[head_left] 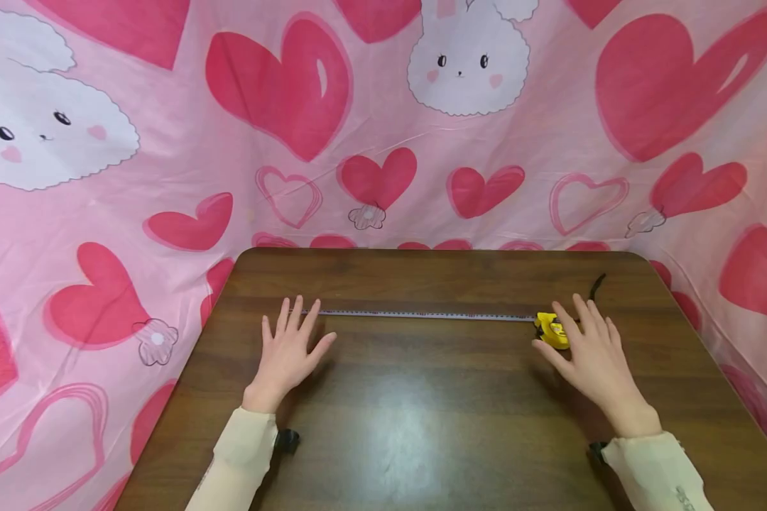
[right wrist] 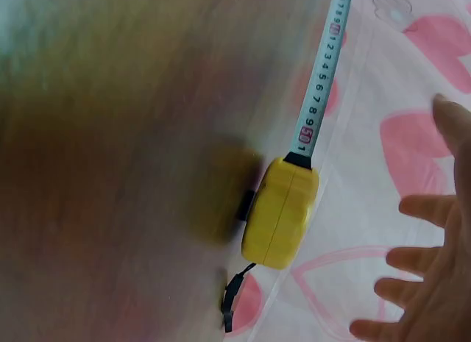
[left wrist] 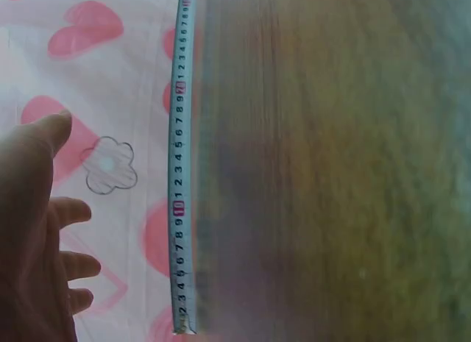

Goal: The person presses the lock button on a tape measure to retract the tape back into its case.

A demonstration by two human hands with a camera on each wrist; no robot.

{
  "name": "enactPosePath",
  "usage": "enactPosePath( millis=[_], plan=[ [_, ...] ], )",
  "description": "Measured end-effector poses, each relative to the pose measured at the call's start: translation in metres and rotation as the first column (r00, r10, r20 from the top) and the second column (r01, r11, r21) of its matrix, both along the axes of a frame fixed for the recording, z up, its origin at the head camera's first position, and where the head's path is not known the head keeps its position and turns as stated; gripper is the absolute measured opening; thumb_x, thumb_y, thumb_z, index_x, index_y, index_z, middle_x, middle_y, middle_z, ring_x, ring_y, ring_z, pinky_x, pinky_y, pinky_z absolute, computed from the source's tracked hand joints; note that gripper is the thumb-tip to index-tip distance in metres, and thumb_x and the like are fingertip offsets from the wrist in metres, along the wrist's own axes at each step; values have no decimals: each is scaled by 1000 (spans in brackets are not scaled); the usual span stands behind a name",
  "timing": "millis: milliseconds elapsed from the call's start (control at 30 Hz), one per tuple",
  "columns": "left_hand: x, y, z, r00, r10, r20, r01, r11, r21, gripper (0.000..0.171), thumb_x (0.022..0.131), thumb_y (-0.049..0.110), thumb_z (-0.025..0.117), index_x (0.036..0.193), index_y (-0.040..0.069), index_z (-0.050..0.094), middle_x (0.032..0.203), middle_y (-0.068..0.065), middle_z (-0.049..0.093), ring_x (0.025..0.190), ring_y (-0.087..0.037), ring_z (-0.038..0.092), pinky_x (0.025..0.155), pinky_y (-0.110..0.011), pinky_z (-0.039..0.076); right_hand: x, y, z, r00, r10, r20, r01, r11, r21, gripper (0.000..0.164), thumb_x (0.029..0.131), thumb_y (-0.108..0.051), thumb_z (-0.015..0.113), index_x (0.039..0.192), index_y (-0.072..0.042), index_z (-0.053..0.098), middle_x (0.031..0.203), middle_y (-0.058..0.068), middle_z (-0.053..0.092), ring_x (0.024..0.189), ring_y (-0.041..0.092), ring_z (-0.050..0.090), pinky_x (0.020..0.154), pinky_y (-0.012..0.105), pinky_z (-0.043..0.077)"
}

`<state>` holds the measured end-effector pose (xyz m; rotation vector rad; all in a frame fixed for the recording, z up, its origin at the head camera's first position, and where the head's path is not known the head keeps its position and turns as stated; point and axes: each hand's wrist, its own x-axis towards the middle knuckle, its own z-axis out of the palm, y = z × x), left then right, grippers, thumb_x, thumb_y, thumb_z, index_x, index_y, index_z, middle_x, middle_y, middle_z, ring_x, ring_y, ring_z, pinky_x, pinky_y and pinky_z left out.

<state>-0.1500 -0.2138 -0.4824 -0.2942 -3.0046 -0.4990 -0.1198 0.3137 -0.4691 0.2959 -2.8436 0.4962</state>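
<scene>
A yellow tape measure (head_left: 552, 331) with a black wrist strap (head_left: 597, 286) lies on the table's right side. Its pale blade (head_left: 415, 314) stretches left across the tabletop, and printed numbers show in both wrist views. My left hand (head_left: 287, 355) hovers with fingers spread near the blade's free end (left wrist: 184, 326), overlapping it in the head view. In the left wrist view that hand stands apart from the blade. My right hand (head_left: 594, 362), fingers also spread, is beside the yellow case (right wrist: 280, 213) and partly covers it from the head view. Neither hand holds anything.
The brown wooden table (head_left: 383, 411) has rounded back corners. Pink cloth (head_left: 383, 128) with hearts and rabbit faces hangs behind it and along both sides. Dark bands (head_left: 287, 441) show at the wrists beneath pale sleeves.
</scene>
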Motion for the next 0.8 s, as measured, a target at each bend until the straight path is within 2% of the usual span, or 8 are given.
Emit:
enactPosePath(
  millis=[200, 300, 400, 533, 667, 800],
  plan=[
    [-7, -7, -1, 999, 21, -46, -19, 999, 45, 76, 102, 57, 56, 161, 13, 39, 166, -24, 31, 156, -44, 17, 117, -77, 8, -9, 8, 2, 998, 64, -19, -64, 998, 21, 70, 94, -32, 77, 147, 2, 48, 149, 39, 40, 138, 60, 35, 106, 80, 28],
    [-12, -11, -2, 996, 35, -81, -30, 998, 60, 67, 102, 48, 61, 155, 10, 47, 160, -25, 40, 151, -45, 29, 115, -76, 18, -13, 12, 4, 995, 94, -38, -92, 995, 43, 66, 90, -25, 81, 142, 4, 53, 142, 37, 47, 129, 59, 44, 98, 79, 36],
    [-17, -16, -3, 990, 56, -130, -44, 994, 96, 55, 101, 38, 67, 146, 7, 58, 151, -25, 50, 141, -46, 41, 110, -72, 29, -17, 16, 5, 993, 113, -26, -111, 992, 54, 64, 88, -23, 82, 140, 4, 55, 139, 36, 50, 124, 58, 48, 96, 78, 40],
    [-25, -24, -5, 982, 97, -163, -73, 987, 145, 42, 98, 27, 72, 134, 5, 67, 138, -24, 60, 127, -46, 51, 98, -67, 38, -22, 20, 7, 993, 104, 57, -106, 993, 44, 63, 91, -24, 80, 141, 4, 54, 141, 36, 48, 125, 57, 46, 99, 77, 39],
    [-31, -34, -6, 984, 128, -125, -109, 983, 150, 37, 98, 21, 73, 130, 4, 69, 132, -25, 62, 122, -47, 53, 93, -64, 41, -26, 22, 7, 989, 106, 104, -112, 993, 47, 64, 91, -25, 80, 142, 4, 54, 142, 36, 48, 126, 58, 46, 101, 76, 38],
    [-34, -43, -3, 987, 148, -59, -139, 982, 130, 37, 99, 19, 71, 131, 2, 67, 134, -28, 60, 122, -50, 53, 93, -66, 42, -29, 23, 7, 982, 118, 147, -127, 990, 58, 65, 93, -29, 79, 143, 3, 54, 142, 36, 48, 126, 57, 47, 100, 76, 40]
  ],
)
